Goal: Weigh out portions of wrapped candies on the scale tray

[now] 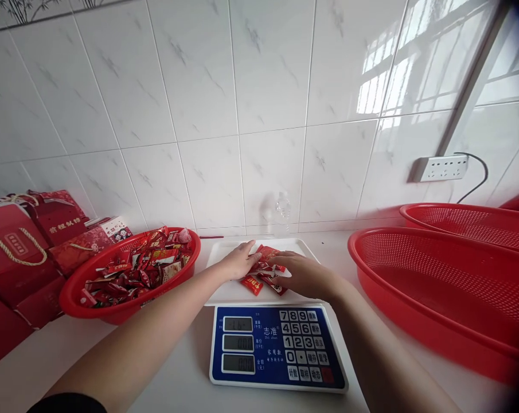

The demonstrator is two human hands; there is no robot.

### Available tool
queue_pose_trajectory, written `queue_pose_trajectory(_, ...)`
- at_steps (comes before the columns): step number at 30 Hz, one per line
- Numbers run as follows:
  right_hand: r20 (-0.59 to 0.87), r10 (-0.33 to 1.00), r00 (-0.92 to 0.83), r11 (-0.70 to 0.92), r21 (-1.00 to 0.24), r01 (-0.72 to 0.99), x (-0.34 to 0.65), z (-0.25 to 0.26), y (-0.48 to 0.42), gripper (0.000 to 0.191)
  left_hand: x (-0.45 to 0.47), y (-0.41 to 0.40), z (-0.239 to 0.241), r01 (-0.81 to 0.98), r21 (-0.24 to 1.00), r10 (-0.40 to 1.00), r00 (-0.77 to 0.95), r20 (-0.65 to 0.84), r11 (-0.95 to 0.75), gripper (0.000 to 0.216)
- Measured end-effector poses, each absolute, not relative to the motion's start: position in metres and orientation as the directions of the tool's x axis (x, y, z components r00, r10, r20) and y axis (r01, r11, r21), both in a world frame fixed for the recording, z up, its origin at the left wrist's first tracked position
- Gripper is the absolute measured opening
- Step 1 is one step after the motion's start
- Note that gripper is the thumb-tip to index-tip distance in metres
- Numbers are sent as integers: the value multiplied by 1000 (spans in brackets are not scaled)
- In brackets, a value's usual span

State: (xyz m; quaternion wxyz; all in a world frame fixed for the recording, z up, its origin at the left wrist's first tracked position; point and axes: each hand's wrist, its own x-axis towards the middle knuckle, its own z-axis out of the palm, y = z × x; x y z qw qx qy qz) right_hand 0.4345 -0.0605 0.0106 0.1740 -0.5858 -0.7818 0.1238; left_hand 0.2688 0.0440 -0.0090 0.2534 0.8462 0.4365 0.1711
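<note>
Red-wrapped candy packets (253, 284) lie in a small heap on the white pan (225, 293) of a digital scale (278, 347). From the left, my left hand (238, 262) presses into the heap with its thumb raised along the top; its fingertips are partly hidden. My right hand (304, 271) curls over the heap's right side, with packets between its fingers and thumb. Both hands are closed around the packets, nearly meeting. Digits on the scale's displays are faint and hard to read.
A red basket (194, 261) full of wrapped candies stands at left, beside red gift boxes (16, 241). Two red mesh baskets (414, 238) stand at right. Behind the scale is a clear plastic bottle (283, 211) by the tiled wall. A power strip (442, 168) is mounted there.
</note>
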Motion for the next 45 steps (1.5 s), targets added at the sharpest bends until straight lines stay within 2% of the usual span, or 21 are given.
queue_pose_trajectory(3,116,949,-292,314,-382,869,432,15,-63,27,270,45,-13,686,570,855,515,58,-452,55)
queue_pose_trajectory(7,111,943,-313,331,-392,858,430,17,-65,23,274,46,-14,699,574,874,483,60,-426,57)
queue_pose_trajectory(10,136,952,-273,305,-448,840,431,14,-63,33,276,44,-12,684,598,877,475,69,-417,61)
queue_pose_trajectory(12,242,956,-164,275,-555,785,434,13,-60,48,277,44,-8,661,627,878,472,81,-413,67)
queue_pose_trajectory(14,349,937,-6,279,-739,613,437,14,-56,62,276,44,0,625,657,871,481,101,-422,74)
queue_pose_trajectory(16,367,921,130,314,-898,308,442,17,-53,68,273,45,12,558,732,869,485,94,-391,79)
queue_pose_trajectory(18,313,928,203,322,-947,-12,450,22,-51,69,270,46,26,384,883,867,495,49,-269,83)
queue_pose_trajectory(20,241,942,235,294,-929,-226,460,26,-50,67,267,46,38,98,992,853,522,15,-78,85)
queue_pose_trajectory(23,175,944,281,291,-841,-456,472,29,-51,66,262,43,47,-230,967,849,528,27,112,86)
queue_pose_trajectory(27,108,936,336,326,-628,-706,474,29,-53,60,258,36,44,-361,906,855,519,-3,223,85)
queue_pose_trajectory(31,95,945,312,310,-566,-764,469,30,-53,53,258,35,42,-360,900,843,537,-16,246,84)
queue_pose_trajectory(35,134,951,278,301,-607,-735,467,30,-52,54,263,35,45,-348,912,842,540,5,218,83)
queue_pose_trajectory(38,182,941,285,318,-764,-562,465,25,-50,47,267,33,45,-260,956,850,526,24,134,77)
queue_pose_trajectory(40,267,926,268,335,-907,-256,462,20,-48,41,267,32,40,-67,997,861,503,72,-44,69)
queue_pose_trajectory(41,307,920,243,326,-944,-42,460,16,-46,40,264,31,36,66,985,859,502,103,-157,65)
queue_pose_trajectory(42,337,920,200,297,-932,207,457,13,-45,40,261,31,33,204,943,847,517,124,-262,62)
queue_pose_trajectory(44,336,937,98,203,-750,630,451,5,-41,43,254,30,24,427,807,807,582,100,-408,66)
queue_pose_trajectory(45,314,948,52,168,-633,755,449,1,-39,43,250,30,20,501,740,787,614,61,-448,70)
